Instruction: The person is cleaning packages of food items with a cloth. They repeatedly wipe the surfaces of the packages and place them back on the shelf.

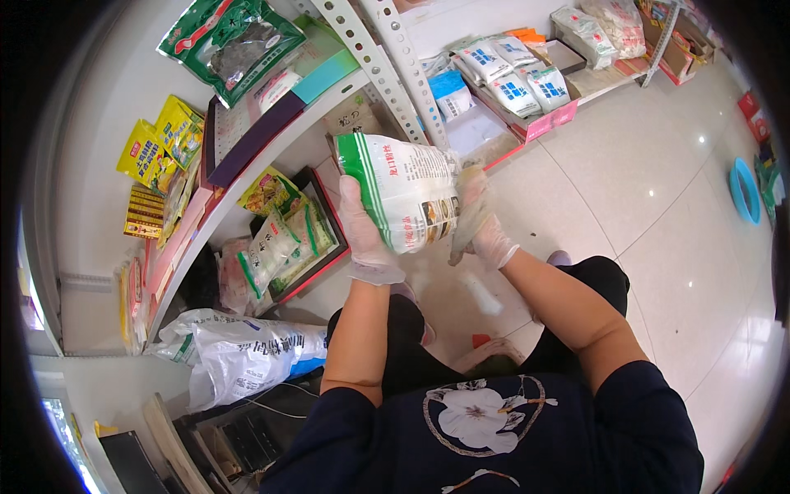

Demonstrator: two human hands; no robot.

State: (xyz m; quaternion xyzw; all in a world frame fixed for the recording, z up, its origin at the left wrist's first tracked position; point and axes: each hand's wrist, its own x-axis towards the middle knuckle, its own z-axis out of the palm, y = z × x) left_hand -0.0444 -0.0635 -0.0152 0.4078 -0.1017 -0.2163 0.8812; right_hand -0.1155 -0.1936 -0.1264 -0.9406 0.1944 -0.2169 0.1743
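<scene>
A white plastic food packet [410, 191] with a green striped end is held up in front of me, with print and small food pictures facing me. My left hand [365, 228], in a thin clear glove, grips its green end, the thumb lying on the front. A thin greyish cloth [467, 223] is bunched in my right hand [490, 238], which is gloved too. Cloth and fingers are against the packet's right end. Most of the right fingers are hidden behind the cloth.
At left, curved shelves [247, 145] carry a green packet [237, 46] and yellow packets [148, 154]. A lower box [315, 278] holds smaller packets. A large white sack [253, 352] lies beside my leg. White bags [512, 74] fill a box on the far shelf. A blue basin [745, 191] is at right.
</scene>
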